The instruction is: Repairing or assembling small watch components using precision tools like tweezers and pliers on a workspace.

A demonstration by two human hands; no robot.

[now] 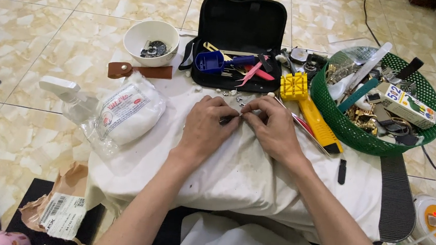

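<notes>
From the head view, I have my left hand [204, 129] and right hand [274, 129] brought together on the white cloth [235, 175], fingertips pinched on a small metal part [232, 118] held between them — too small to identify. I judge this a fine fitting step on that piece. A few tiny loose bits [233, 94] lie just beyond my fingers, before the open black tool case [239, 37]. The yellow tool [308, 106] lies right of my right hand. Next move calls for a steady pinch — no slipping.

Green basket [331, 112], yellow tool [301, 95]
</notes>
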